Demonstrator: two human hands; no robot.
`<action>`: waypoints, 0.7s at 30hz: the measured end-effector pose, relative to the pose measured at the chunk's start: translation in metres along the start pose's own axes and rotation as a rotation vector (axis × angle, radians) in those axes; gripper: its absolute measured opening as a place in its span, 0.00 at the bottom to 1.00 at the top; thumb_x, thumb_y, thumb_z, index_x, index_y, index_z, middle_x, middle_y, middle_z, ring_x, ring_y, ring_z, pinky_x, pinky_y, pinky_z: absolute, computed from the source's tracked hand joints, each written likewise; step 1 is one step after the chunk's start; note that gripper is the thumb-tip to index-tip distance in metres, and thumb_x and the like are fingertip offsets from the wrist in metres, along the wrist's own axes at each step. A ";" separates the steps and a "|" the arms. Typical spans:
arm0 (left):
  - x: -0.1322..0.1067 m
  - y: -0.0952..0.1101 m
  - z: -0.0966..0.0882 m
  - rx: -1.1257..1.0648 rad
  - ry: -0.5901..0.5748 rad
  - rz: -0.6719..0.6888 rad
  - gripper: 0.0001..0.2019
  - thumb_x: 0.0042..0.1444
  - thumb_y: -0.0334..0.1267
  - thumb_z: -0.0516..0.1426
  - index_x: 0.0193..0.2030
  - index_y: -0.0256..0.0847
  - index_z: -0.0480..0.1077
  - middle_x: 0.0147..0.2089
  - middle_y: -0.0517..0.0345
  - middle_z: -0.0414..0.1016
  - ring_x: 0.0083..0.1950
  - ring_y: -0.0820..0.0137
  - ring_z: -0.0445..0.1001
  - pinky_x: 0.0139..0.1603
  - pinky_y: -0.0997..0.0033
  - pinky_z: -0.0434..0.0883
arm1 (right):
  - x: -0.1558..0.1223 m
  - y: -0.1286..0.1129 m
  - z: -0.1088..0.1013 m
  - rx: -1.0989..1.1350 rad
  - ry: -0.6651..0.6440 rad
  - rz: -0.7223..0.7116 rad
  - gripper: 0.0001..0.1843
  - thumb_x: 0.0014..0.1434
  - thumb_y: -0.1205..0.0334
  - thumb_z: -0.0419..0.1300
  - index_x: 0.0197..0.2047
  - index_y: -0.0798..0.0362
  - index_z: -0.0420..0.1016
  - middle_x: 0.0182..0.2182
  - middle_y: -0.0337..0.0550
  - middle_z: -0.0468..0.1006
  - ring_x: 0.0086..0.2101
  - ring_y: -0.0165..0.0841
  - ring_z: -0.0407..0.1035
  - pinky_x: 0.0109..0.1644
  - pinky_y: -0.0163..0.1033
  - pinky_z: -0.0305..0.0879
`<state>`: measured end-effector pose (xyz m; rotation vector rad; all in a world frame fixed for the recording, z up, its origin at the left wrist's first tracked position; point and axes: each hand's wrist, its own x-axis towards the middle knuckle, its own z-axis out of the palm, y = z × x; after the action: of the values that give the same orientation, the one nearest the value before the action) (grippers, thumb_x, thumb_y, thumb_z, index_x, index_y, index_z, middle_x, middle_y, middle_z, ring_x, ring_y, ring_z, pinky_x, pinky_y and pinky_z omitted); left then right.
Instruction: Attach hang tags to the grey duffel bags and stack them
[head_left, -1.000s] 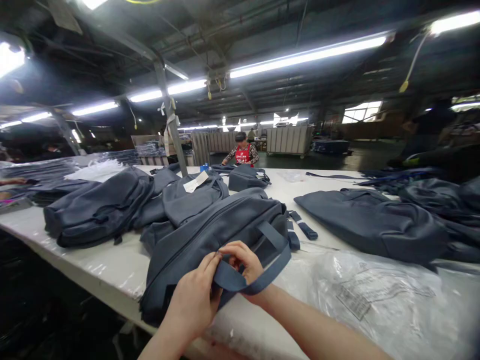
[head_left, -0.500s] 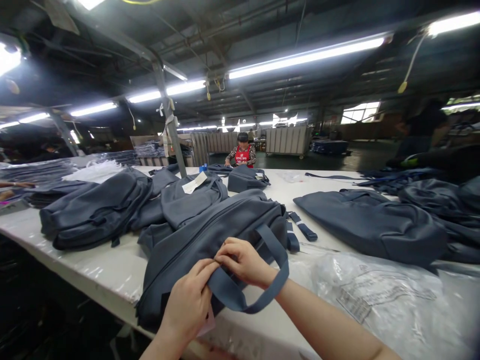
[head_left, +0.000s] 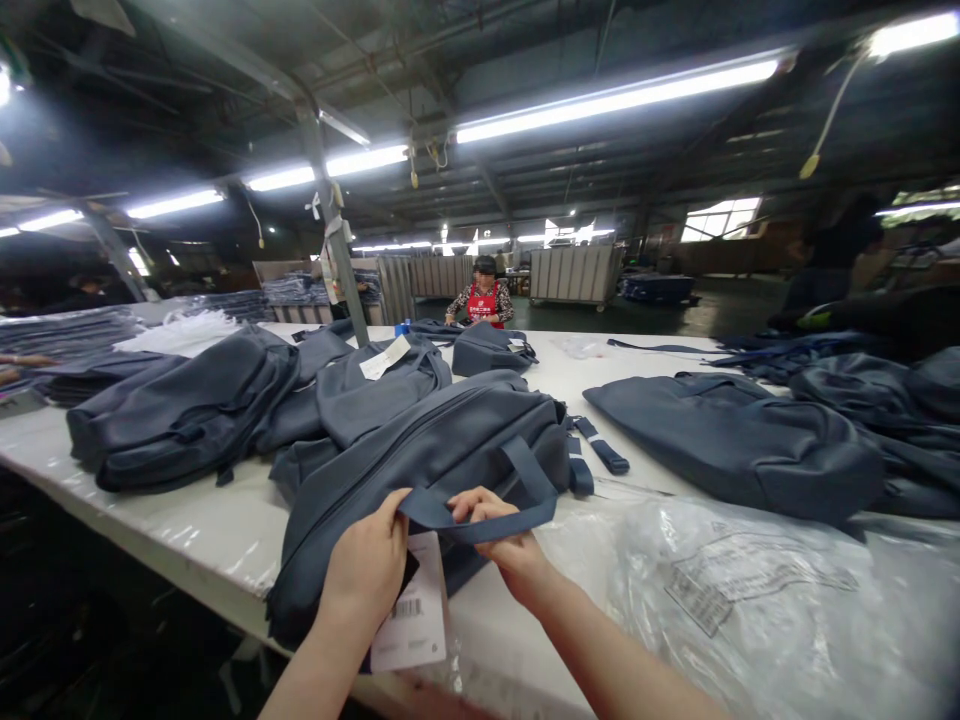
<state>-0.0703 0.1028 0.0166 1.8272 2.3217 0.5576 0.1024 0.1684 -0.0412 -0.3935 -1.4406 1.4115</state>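
Apart now, the left hand (head_left: 366,565) and the right hand (head_left: 517,558) no longer meet at the fingertips as they did half a second ago, and a white tag (head_left: 424,625), mostly hidden then, shows beside the left hand. Thumb and forefinger of the left hand pinch one end of a handle (head_left: 529,512). Curled fingers of the right hand sit inside the handle's loop; how firmly they close on it cannot be told. The handle belongs to a dark blue bag (head_left: 427,425) lying at the front edge of the table (head_left: 202,540). Folded straps (head_left: 600,445) lie just beyond the bag's right end. Clear plastic (head_left: 739,600) spreads along the front edge to the right, another bag (head_left: 731,440) behind it. At the far edge is a co-worker (head_left: 484,303).
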 end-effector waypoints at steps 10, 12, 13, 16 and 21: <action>0.026 -0.025 0.006 -0.082 -0.049 0.051 0.19 0.68 0.41 0.41 0.46 0.39 0.71 0.46 0.40 0.79 0.49 0.52 0.76 0.46 0.59 0.67 | -0.033 -0.042 -0.027 -0.398 -0.503 0.130 0.33 0.60 0.49 0.63 0.65 0.51 0.67 0.23 0.32 0.62 0.23 0.25 0.54 0.29 0.32 0.50; 0.030 -0.031 0.009 -0.127 -0.049 0.070 0.18 0.67 0.43 0.43 0.40 0.40 0.71 0.43 0.44 0.79 0.46 0.56 0.76 0.45 0.63 0.67 | -0.040 -0.046 -0.034 -0.518 -0.550 0.159 0.35 0.61 0.50 0.62 0.68 0.48 0.62 0.21 0.30 0.60 0.22 0.24 0.53 0.28 0.31 0.50; 0.031 -0.032 0.010 -0.143 -0.051 0.077 0.17 0.67 0.44 0.44 0.37 0.42 0.71 0.41 0.47 0.79 0.44 0.58 0.77 0.43 0.65 0.67 | -0.044 -0.048 -0.035 -0.530 -0.567 0.177 0.35 0.61 0.50 0.62 0.69 0.48 0.61 0.21 0.30 0.60 0.22 0.24 0.54 0.28 0.31 0.50; 0.028 -0.030 0.015 -0.177 0.015 0.062 0.17 0.66 0.46 0.45 0.33 0.43 0.70 0.37 0.49 0.79 0.40 0.59 0.76 0.39 0.66 0.64 | -0.058 -0.045 -0.025 -0.469 -0.654 0.211 0.39 0.60 0.48 0.63 0.70 0.47 0.57 0.26 0.35 0.72 0.24 0.25 0.61 0.29 0.30 0.57; 0.017 -0.022 0.026 -0.260 0.255 -0.045 0.19 0.65 0.46 0.42 0.33 0.42 0.69 0.35 0.48 0.78 0.37 0.59 0.75 0.37 0.65 0.63 | -0.080 -0.021 0.020 -0.381 -0.742 0.037 0.48 0.55 0.43 0.65 0.72 0.49 0.52 0.57 0.54 0.73 0.52 0.43 0.70 0.57 0.43 0.64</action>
<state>-0.0861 0.1197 -0.0138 1.6637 2.2996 1.0861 0.1277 0.0879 -0.0521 -0.1237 -2.3309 1.3719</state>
